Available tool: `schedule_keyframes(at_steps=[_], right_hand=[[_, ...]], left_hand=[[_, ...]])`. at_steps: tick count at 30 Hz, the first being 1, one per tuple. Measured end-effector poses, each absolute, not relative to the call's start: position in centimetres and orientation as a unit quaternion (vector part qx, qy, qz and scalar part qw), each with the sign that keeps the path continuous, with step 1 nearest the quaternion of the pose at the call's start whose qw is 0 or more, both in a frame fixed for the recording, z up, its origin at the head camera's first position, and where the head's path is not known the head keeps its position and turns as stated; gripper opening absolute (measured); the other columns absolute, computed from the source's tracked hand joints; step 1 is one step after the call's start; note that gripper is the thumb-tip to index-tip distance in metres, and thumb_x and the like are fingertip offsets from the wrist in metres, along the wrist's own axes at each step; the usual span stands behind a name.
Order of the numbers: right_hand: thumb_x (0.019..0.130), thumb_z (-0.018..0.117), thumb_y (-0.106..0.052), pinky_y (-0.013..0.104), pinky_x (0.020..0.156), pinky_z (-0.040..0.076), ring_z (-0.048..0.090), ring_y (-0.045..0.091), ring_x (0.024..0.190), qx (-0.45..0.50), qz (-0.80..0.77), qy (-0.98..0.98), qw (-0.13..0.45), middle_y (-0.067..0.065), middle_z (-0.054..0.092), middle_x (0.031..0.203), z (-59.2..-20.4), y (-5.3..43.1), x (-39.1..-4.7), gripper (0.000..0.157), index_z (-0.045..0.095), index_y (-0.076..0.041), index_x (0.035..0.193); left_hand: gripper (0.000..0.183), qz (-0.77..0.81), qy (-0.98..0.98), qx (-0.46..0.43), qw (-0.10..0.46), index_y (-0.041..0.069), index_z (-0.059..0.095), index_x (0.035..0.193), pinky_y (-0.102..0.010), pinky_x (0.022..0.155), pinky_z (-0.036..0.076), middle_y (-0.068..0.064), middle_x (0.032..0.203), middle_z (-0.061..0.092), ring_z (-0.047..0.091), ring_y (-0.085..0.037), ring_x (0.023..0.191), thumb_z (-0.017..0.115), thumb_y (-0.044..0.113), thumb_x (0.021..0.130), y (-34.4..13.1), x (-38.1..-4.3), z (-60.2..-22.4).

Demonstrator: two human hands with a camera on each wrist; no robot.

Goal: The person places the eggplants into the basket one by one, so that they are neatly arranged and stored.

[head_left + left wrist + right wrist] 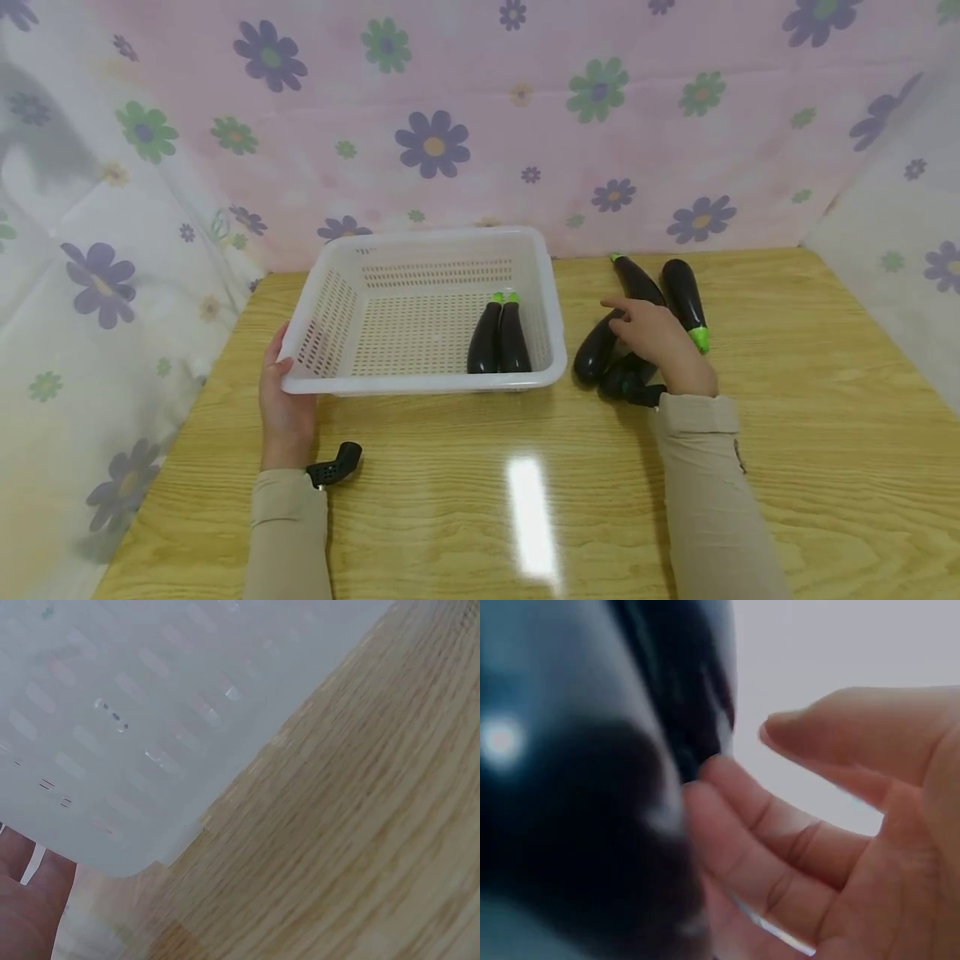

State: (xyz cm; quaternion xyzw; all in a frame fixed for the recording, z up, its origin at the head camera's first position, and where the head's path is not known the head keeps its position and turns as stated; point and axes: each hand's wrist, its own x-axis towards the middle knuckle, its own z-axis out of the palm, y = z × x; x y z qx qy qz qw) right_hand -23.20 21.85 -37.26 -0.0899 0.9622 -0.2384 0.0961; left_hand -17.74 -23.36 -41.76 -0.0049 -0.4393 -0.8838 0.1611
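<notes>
In the head view my left hand [287, 400] grips the white plastic basket [420, 384] by its left front corner, thumb over the rim and fingers along the outer side. Two eggplants [513, 337] with green caps lie side by side at the basket's right end. Right of the basket, my right hand [656, 333] reaches over a loose group of eggplants [596, 350]. The right wrist view has its fingertips [712, 817] against a dark, glossy eggplant [577, 825], while the thumb stays apart from it.
One eggplant [682, 296] lies outermost on the right, its green cap toward me. Another eggplant [636, 279] lies behind my right hand. The wooden table [450, 500] meets a flower-patterned cloth [480, 100] at the back, with cloth on both sides too.
</notes>
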Motion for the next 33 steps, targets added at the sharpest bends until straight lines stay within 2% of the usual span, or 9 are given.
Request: schedule_keyframes(at_steps=[2,6,11,13,15,19,22,27,33], right_hand=[[0.092,0.039,-0.021,0.049,0.079,0.039,0.054,0.033,0.094,-0.097,-0.22,0.965,0.101,0.019,0.058,0.11,-37.7,21.6,-23.3,0.042,0.043,-0.006,0.131],[0.095,0.036,-0.032,0.056,0.092,0.027,0.035,0.043,0.118,-0.099,-0.198,0.967,0.126,0.021,0.042,0.131,-38.3,21.1,-23.2,0.046,0.04,-0.006,0.133],[0.094,0.026,-0.047,0.057,0.094,0.024,0.031,0.042,0.121,-0.085,-0.21,0.963,0.147,0.019,0.035,0.137,-38.3,20.6,-23.0,0.059,0.034,-0.007,0.137],[0.091,0.023,-0.054,0.057,0.092,0.027,0.035,0.041,0.119,-0.083,-0.216,0.962,0.148,0.019,0.038,0.135,-38.4,20.4,-23.0,0.066,0.034,-0.007,0.136],[0.09,0.026,-0.056,0.055,0.088,0.031,0.041,0.039,0.114,-0.083,-0.228,0.958,0.152,0.02,0.042,0.131,-38.5,20.1,-23.1,0.068,0.033,-0.006,0.134],[0.089,0.04,-0.049,0.052,0.088,0.034,0.043,0.038,0.112,-0.102,-0.261,0.945,0.166,0.025,0.04,0.13,-38.7,19.7,-23.3,0.066,0.027,-0.004,0.134],[0.09,0.046,-0.038,0.053,0.092,0.03,0.036,0.041,0.118,-0.131,-0.28,0.934,0.181,0.027,0.032,0.135,-38.6,19.4,-23.3,0.065,0.021,-0.004,0.139],[0.092,0.042,-0.029,0.055,0.095,0.025,0.031,0.041,0.122,-0.152,-0.288,0.927,0.187,0.025,0.028,0.138,-38.5,19.3,-23.5,0.056,0.024,-0.009,0.141],[0.094,0.038,-0.029,0.053,0.095,0.027,0.03,0.039,0.124,-0.131,-0.314,0.925,0.168,0.021,0.025,0.141,-38.7,19.5,-23.7,0.054,0.02,-0.015,0.142]], left_hand=[[0.049,-0.881,-0.445,-0.005,0.161,0.01,0.037,0.133,-0.036,0.092,0.028,-0.011,0.132,0.038,0.038,-0.024,0.115,0.029,0.008,0.085,-23.2,-17.7,-41.8],[0.049,-0.877,-0.453,-0.008,0.157,0.009,0.036,0.133,-0.035,0.092,0.029,-0.012,0.131,0.039,0.04,-0.024,0.113,0.027,0.007,0.085,-23.0,-17.7,-41.8],[0.049,-0.874,-0.462,-0.014,0.149,0.009,0.035,0.134,-0.037,0.093,0.028,-0.013,0.133,0.037,0.039,-0.024,0.114,0.026,0.007,0.085,-23.1,-17.8,-41.6],[0.049,-0.873,-0.465,-0.017,0.146,0.009,0.035,0.134,-0.037,0.093,0.028,-0.013,0.134,0.036,0.038,-0.025,0.116,0.026,0.008,0.086,-23.1,-17.9,-41.5],[0.049,-0.872,-0.468,-0.019,0.144,0.01,0.034,0.134,-0.037,0.093,0.027,-0.012,0.134,0.035,0.037,-0.025,0.117,0.027,0.008,0.086,-23.2,-17.9,-41.5],[0.05,-0.87,-0.47,-0.015,0.148,0.01,0.034,0.134,-0.037,0.093,0.028,-0.012,0.134,0.036,0.036,-0.026,0.118,0.026,0.008,0.085,-23.2,-17.9,-41.6],[0.05,-0.87,-0.469,-0.009,0.151,0.01,0.035,0.134,-0.037,0.093,0.028,-0.011,0.134,0.036,0.035,-0.026,0.119,0.026,0.008,0.085,-23.3,-17.9,-41.6],[0.05,-0.871,-0.467,-0.007,0.152,0.01,0.035,0.134,-0.037,0.094,0.028,-0.011,0.134,0.036,0.034,-0.026,0.119,0.024,0.007,0.085,-23.4,-17.7,-41.7],[0.049,-0.868,-0.471,-0.002,0.156,0.01,0.036,0.134,-0.036,0.094,0.029,-0.012,0.134,0.036,0.036,-0.026,0.119,0.026,0.008,0.085,-23.6,-17.5,-41.7]])
